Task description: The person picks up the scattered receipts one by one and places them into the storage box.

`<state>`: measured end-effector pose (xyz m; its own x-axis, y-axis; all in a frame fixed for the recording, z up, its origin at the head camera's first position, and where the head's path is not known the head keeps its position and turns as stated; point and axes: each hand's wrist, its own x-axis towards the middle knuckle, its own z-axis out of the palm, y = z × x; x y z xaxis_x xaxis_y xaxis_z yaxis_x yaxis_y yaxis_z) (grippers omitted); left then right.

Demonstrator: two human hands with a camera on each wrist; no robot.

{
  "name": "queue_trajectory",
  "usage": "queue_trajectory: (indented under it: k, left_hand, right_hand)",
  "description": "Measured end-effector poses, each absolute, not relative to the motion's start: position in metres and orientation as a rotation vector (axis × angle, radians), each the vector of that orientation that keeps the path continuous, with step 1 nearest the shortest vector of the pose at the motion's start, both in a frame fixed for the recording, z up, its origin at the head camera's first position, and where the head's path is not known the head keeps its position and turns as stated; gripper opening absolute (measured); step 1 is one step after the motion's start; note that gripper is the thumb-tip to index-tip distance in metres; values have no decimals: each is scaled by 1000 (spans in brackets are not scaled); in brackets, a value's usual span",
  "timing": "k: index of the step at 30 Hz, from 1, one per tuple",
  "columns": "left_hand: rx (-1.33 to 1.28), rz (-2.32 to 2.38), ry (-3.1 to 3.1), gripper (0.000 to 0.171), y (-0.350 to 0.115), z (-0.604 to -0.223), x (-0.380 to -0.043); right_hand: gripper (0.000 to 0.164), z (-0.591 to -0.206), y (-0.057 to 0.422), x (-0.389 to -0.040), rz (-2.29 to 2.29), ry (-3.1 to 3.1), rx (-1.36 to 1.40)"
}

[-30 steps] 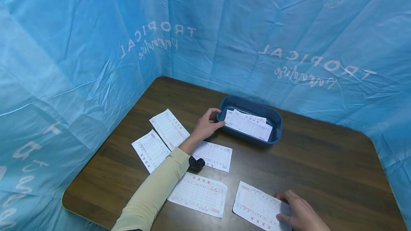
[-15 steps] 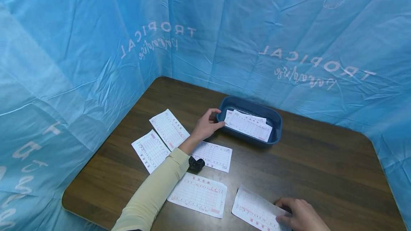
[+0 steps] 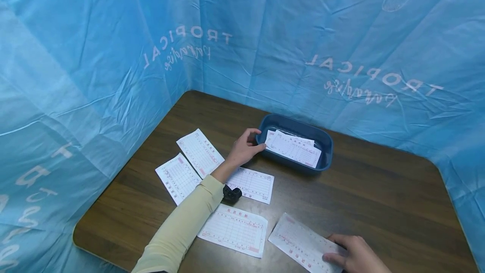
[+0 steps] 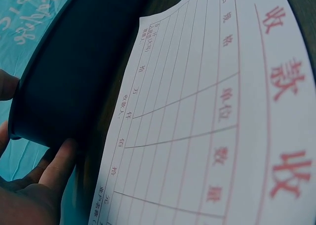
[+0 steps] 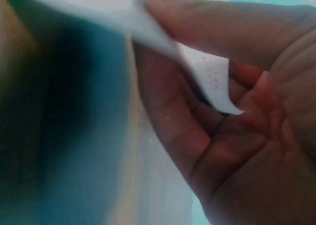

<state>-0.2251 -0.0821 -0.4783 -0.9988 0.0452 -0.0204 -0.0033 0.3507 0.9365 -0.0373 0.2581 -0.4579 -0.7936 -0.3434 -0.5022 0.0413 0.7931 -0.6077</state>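
Observation:
My left hand (image 3: 245, 147) grips the left end of a dark blue plastic tub (image 3: 326, 148); in the left wrist view the fingers (image 4: 55, 171) lie along the tub's wall (image 4: 64, 82). Inside the tub are several printed receipt slips (image 3: 295, 148). At the front right, my right hand (image 3: 358, 252) pinches a receipt slip (image 3: 303, 241) by its right end, thumb on top and fingers beneath. That slip is tilted up off the table, and its near corner curls toward the palm in the right wrist view (image 5: 215, 87).
More slips lie flat on the brown wooden table (image 3: 386, 180): one at the front middle (image 3: 235, 230), one partly under the left forearm (image 3: 254, 182), and two at the left (image 3: 200, 151). Blue printed cloth (image 3: 265, 45) hangs behind and to the left of the table.
The slip at the right hand has gone from lying flat to being raised, its left end shifting slightly left. The left hand and the tub have stayed still.

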Motion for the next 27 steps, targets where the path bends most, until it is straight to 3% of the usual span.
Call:
queue_trajectory:
  k: [8,27]
  left_hand:
    - [40,1771,2539,45,-82,-477,-226]
    - [51,1752,2534,46,-83,-473,-224]
  right_hand:
    - [32,-451,266,-40,-896,2394,-352]
    - [38,-429,269,-47,-1005,2336,-243]
